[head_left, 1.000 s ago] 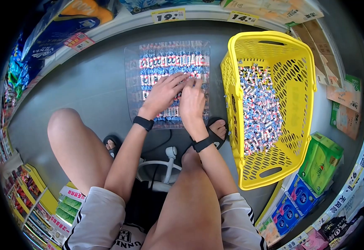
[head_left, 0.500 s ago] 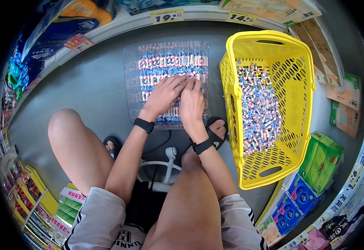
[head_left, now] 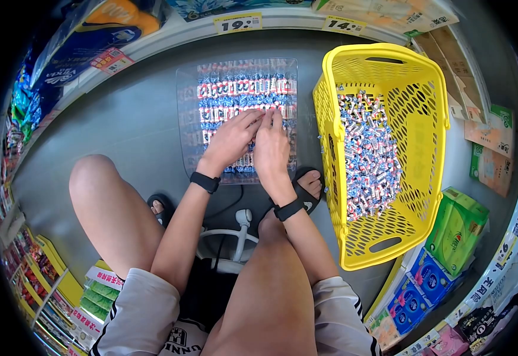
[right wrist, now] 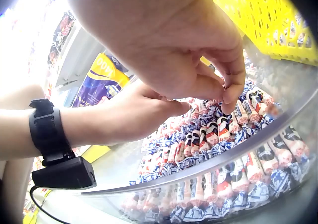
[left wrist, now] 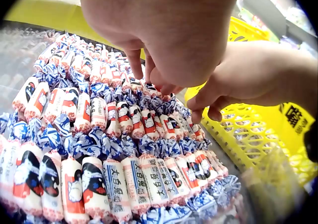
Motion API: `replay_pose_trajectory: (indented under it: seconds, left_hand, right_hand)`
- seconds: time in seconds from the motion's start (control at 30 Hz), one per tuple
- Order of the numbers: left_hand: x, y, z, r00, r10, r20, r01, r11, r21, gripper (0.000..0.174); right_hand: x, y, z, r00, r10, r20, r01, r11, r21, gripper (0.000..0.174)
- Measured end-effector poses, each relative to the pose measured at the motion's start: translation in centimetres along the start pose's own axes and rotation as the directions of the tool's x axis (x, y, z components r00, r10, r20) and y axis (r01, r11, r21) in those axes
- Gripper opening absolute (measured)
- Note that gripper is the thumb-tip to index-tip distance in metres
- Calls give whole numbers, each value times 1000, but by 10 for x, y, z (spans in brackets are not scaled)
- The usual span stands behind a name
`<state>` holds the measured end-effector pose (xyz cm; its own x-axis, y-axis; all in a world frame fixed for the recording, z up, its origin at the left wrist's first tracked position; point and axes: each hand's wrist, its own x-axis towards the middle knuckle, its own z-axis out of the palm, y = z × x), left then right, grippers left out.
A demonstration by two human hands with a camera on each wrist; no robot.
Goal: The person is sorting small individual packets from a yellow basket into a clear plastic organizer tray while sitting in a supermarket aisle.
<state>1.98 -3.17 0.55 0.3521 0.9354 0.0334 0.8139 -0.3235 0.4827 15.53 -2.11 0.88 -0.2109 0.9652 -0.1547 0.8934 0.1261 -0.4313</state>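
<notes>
Wrapped candies [head_left: 220,89] with blue twisted ends and red-and-white middles lie in tidy rows inside a clear plastic bin [head_left: 188,95]. My left hand [head_left: 230,139] reaches over the rows with fingers stretched forward, fingertips down at the candies [left wrist: 136,119]. Close beside it is my right hand [head_left: 272,148], its fingers pointing away and the tips near the left hand's. The right wrist view shows that right hand [right wrist: 198,60] with thumb and finger bent together low over a row; I cannot tell whether a candy is between them.
A yellow basket [head_left: 334,178] with a loose heap of candies [head_left: 369,154] stands right of the bin. Shop shelves surround the floor, with blue tissue packs [head_left: 419,291] and a green pack [head_left: 458,231] at the right. A white stool base [head_left: 229,243] is below the bin.
The right hand's fingers have shifted slightly over the same row. The left hand stays nearly in place, and the bin and basket have not moved.
</notes>
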Motion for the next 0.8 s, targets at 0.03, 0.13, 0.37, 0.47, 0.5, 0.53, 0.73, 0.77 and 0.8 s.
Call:
replay_pose_trajectory:
  seconds: [0.03,0.13,0.37,0.47,0.5,0.53,0.73,0.77,0.8]
  left_hand:
    - [0,0,0,1000,-4,-5,4,1000,-17,57]
    - [0,0,1,1000,-27,6,27,998,-59,52]
    - [1,-2,2,1000,15,-16,-15,1000,-18,50]
    - [1,-3,4,999,-3,-39,0,996,-84,47]
    - [1,-3,3,998,-6,-59,0,995,-96,45]
    - [2,-3,2,997,-8,-78,0,994,-107,43]
    - [9,6,-19,987,4,-161,-22,994,-109,37]
    - [10,8,-23,987,6,-162,-24,994,-111,37]
    - [12,12,-28,985,15,-170,-33,994,-109,34]
  right_hand:
    - [0,-1,-1,1000,11,9,-12,999,48,49]
    - [-1,0,-4,1000,6,22,-7,999,53,51]
    - [-2,4,0,999,-34,-19,33,999,-19,55]
    - [-2,1,-11,1000,-9,-18,9,1000,12,55]
    - [-2,-1,-17,1000,-9,16,8,1000,20,57]
    - [-2,-3,-23,999,-8,50,7,1000,28,59]
    - [-7,-9,-46,997,-77,26,71,983,172,58]
    - [-8,-9,-52,997,-75,26,70,983,170,58]
    - [-9,-9,-60,996,-90,6,86,969,232,53]
